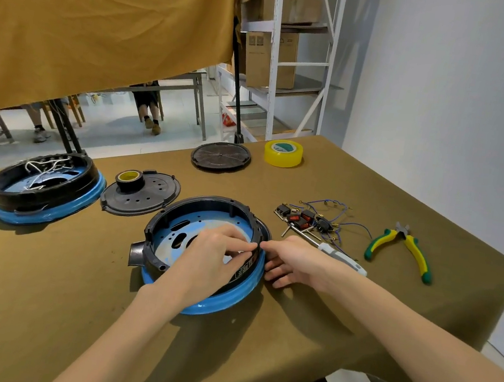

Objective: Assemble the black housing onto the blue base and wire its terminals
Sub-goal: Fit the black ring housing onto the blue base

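A black ring-shaped housing [211,205] sits on a blue base [231,299] in the middle of the table. My left hand [214,256] lies over the inside of the housing, its fingertips pinching the right rim. My right hand [286,261] meets it from outside, thumb and fingers curled on the same stretch of rim. A black spout [136,253] sticks out at the housing's left. Red rocker switches with blue wires [307,220] lie to the right.
A second black-and-blue unit with white wires [44,187] stands at the left. Nearby are a black plate with a tape roll [139,193], a round black cover [220,157], yellow tape [283,152], a screwdriver [337,257] and green-yellow pliers [402,250].
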A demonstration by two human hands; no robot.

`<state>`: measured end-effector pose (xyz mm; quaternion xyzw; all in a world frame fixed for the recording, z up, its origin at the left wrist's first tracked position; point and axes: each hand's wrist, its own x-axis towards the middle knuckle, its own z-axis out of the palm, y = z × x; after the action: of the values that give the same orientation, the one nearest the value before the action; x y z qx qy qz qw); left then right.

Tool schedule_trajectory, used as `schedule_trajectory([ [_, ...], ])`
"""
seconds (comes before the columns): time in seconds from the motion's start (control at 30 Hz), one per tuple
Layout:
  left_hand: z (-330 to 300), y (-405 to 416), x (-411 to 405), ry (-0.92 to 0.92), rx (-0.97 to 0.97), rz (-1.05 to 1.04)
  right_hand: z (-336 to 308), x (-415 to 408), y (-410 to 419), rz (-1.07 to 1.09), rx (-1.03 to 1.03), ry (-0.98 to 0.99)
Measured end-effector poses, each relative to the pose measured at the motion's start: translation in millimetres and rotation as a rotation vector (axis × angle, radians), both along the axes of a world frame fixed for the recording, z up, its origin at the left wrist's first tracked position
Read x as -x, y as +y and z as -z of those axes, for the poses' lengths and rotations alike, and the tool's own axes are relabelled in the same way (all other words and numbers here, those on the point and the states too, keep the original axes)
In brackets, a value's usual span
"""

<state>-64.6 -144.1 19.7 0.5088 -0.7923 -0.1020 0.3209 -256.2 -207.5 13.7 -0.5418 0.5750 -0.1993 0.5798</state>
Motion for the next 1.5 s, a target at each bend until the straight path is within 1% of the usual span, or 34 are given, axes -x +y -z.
schedule_trajectory([
  [0.1,1.0,0.6,0.5,0.015,0.019,-0.004,-0.6,0.6,-0.7,0.005,-0.012,0.003],
  [0.23,3.2,-1.1,-1.5,-0.005,-0.015,-0.004,1.7,1.7,-0.4,0.016,-0.016,-0.002],
  [0.37,6.2,2.4,-7.5,-0.084,-0.054,-0.004,-0.1,0.0,1.7,0.031,-0.020,0.012],
  [0.5,13.1,9.2,-8.8,-0.112,0.019,-0.054,-2.7,0.4,3.3,0.043,-0.032,0.002],
  [0.53,13.4,10.4,-7.7,-0.143,0.032,-0.071,-3.4,-0.9,4.6,0.040,-0.012,0.020],
  [0.63,14.6,13.5,-4.8,-0.279,0.037,-0.084,-6.4,-5.4,9.6,0.001,0.121,0.161],
  [0.67,15.5,14.4,-4.9,-0.304,0.036,-0.078,-8.0,-6.4,10.4,0.006,0.116,0.155],
  [0.73,18.0,16.8,-4.6,-0.353,0.014,-0.077,-12.3,-4.6,11.2,0.050,-0.027,0.038],
  [0.8,19.7,18.1,-3.5,-0.405,-0.008,-0.105,-19.1,-0.9,11.9,0.091,-0.242,-0.167],
  [0.83,19.7,17.5,-2.6,-0.412,-0.008,-0.118,-22.7,0.1,12.0,0.110,-0.319,-0.249],
  [0.9,19.6,16.1,0.9,-0.398,0.006,-0.142,-27.2,0.4,10.2,0.152,-0.393,-0.321],
  [0.97,18.4,16.2,4.7,-0.356,0.004,-0.173,-30.0,-0.9,8.2,0.156,-0.412,-0.320],
  [1.1,17.1,15.2,4.7,-0.242,-0.054,-0.203,-26.2,-4.6,6.9,0.121,-0.322,-0.175],
  [1.17,16.5,14.0,3.2,-0.207,-0.071,-0.200,-24.4,-7.9,8.7,0.096,-0.281,-0.137],
  [1.27,15.0,12.4,0.1,-0.188,-0.092,-0.191,-25.1,-11.5,7.4,0.071,-0.272,-0.153],
  [1.37,13.4,9.6,-7.5,-0.176,-0.102,-0.189,-21.5,-11.5,5.8,0.092,-0.273,-0.173],
  [1.43,14.0,8.8,-12.1,-0.186,-0.058,-0.211,-14.0,-12.7,6.4,0.071,-0.198,-0.114],
  [1.5,14.6,8.0,-14.4,-0.176,-0.027,-0.217,-4.0,-14.9,4.8,0.057,-0.062,-0.018],
])
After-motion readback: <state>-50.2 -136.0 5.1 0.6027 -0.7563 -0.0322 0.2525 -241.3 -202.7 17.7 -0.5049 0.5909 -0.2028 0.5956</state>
